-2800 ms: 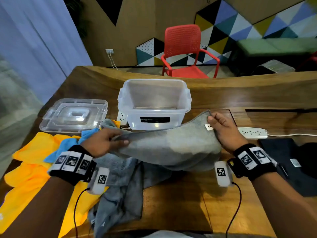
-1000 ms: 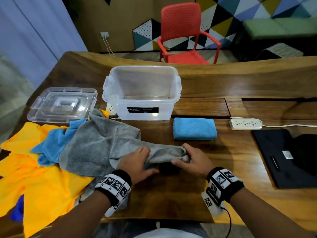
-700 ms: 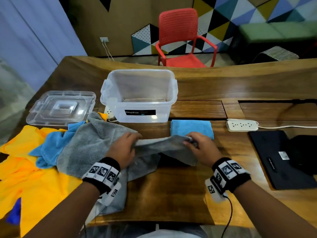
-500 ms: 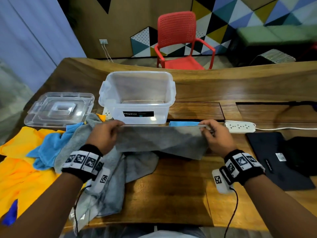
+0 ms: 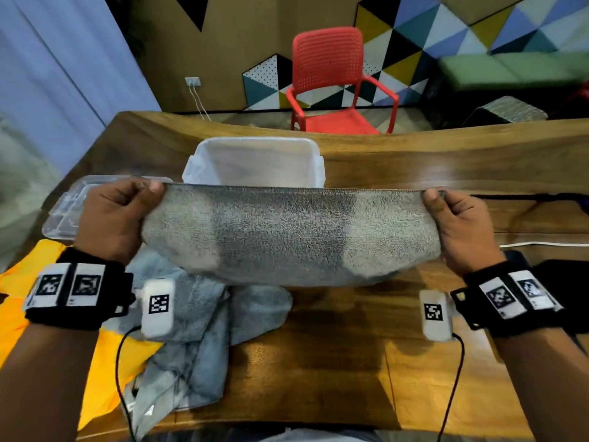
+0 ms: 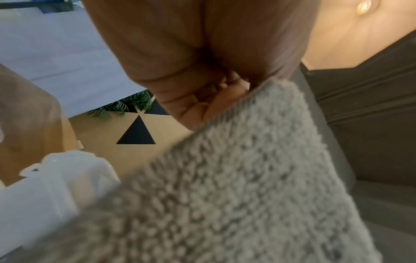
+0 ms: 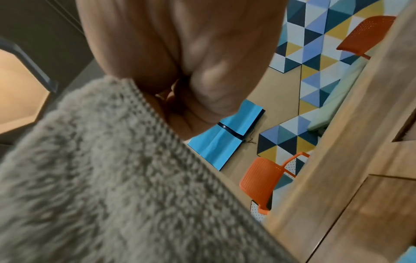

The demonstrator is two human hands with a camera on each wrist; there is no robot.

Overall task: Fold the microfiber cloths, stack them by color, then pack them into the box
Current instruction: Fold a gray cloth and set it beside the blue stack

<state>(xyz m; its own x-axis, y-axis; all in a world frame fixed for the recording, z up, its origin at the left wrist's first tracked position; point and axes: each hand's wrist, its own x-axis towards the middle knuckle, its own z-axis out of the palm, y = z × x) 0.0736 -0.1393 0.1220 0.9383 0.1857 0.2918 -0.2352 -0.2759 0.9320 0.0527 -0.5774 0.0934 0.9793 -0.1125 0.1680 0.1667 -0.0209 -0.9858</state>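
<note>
A grey microfiber cloth (image 5: 287,237) hangs stretched in the air between my hands, its top edge taut and level. My left hand (image 5: 118,215) pinches its left corner and my right hand (image 5: 452,224) pinches the right corner. Both wrist views show curled fingers clamped on the fluffy grey cloth (image 6: 236,186) (image 7: 101,169). Behind the cloth stands the clear plastic box (image 5: 255,161), open, its front hidden. A second grey cloth (image 5: 197,339) lies crumpled on the table under my left wrist. Yellow cloths (image 5: 32,275) lie at the left.
The box's clear lid (image 5: 63,215) lies at the left, partly behind my left hand. A dark flat item (image 5: 561,282) and a white cable (image 5: 541,244) sit at the right. The wooden table (image 5: 334,371) shows bare in front. A red chair (image 5: 331,81) stands beyond the table.
My hands have moved apart and risen, lifting the grey cloth off the table and pulling it taut. It now hides the folded blue cloth and the box's front.
</note>
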